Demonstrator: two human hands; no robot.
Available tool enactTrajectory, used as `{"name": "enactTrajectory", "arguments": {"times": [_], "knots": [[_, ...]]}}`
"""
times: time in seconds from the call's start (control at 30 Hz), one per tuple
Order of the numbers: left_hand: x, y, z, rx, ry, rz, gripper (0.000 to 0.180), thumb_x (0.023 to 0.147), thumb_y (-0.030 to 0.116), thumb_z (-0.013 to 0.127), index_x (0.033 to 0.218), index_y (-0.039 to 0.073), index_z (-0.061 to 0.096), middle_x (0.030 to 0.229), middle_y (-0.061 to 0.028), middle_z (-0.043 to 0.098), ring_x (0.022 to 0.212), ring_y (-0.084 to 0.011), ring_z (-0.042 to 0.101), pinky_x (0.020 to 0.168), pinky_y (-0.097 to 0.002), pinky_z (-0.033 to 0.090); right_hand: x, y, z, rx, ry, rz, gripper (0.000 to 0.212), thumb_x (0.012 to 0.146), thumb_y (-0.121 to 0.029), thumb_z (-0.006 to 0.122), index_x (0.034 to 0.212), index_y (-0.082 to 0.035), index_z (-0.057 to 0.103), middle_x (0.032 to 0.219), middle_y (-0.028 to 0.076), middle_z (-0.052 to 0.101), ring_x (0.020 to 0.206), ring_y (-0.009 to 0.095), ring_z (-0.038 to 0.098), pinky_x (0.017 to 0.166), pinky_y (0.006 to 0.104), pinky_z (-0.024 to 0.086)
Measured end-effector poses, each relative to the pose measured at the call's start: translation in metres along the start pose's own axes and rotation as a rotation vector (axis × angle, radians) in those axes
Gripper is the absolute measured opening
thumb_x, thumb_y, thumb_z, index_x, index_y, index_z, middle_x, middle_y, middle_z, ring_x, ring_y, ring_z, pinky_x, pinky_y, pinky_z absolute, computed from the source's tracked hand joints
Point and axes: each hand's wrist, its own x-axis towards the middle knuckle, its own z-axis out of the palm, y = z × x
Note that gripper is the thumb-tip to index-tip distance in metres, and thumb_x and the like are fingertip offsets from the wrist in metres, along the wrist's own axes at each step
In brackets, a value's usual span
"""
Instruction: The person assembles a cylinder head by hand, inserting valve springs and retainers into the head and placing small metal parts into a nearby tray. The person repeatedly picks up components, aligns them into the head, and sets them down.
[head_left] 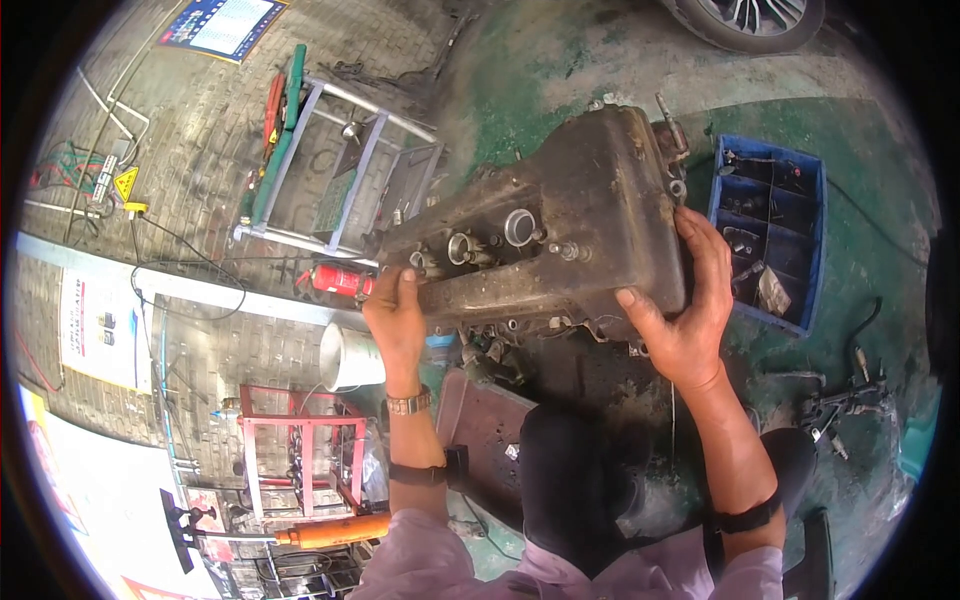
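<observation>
A dark, grimy engine valve cover [600,210] spans the middle of the view, tilted, with several round openings along it. At its left end my left hand [396,318] is closed on the near edge, the thumb on top and the other fingers mostly hidden. My right hand [692,310] grips the broad right end, with its thumb on the near corner and its fingers along the side. Greasy metal parts [495,360] show below the cover; I cannot tell whether they touch it.
On the right, a blue divided crate [718,205] holds small parts, with tools [850,405] on the green floor nearby. To the left are a metal rack [340,235], a red fire extinguisher [335,281], a white bucket [350,358] and a red frame [305,420]. A car wheel [755,22] stands far off.
</observation>
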Motion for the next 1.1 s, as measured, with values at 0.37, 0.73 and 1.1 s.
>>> {"name": "enactTrajectory", "arguments": {"times": [0.37,0.73,1.1], "knots": [[0.004,-0.003,0.005,-0.029,0.011,-0.007,0.012,0.093,0.004,0.07,0.092,-0.008,0.066,0.09,-0.0102,0.07,0.08,-0.0137,0.064,0.075,-0.0283,0.051,0.001,0.0,0.0,0.012,0.004,-0.002,0.075,0.066,-0.024,0.087,0.128,0.005,0.055,0.131,0.024,0.057,0.119,0.042,0.055,0.102,0.0489,0.044],[0.005,-0.006,0.008,0.013,0.114,0.067,0.014,0.088,0.006,0.073,0.087,-0.007,0.068,0.087,-0.0117,0.071,0.079,-0.0226,0.063,0.087,-0.0354,0.05,0.001,0.0,0.0,0.001,0.001,-0.004,0.075,0.067,-0.025,0.087,0.128,0.004,0.055,0.131,0.023,0.058,0.119,0.042,0.054,0.103,0.049,0.043],[0.009,-0.006,0.003,0.17,0.048,0.211,0.011,0.087,0.004,0.071,0.088,-0.007,0.068,0.085,-0.015,0.069,0.08,-0.026,0.064,0.079,-0.0364,0.049,-0.002,0.003,-0.001,-0.015,-0.036,0.01,0.078,0.074,-0.035,0.084,0.132,0.005,0.053,0.136,0.024,0.054,0.126,0.039,0.052,0.107,0.0477,0.041]]}}
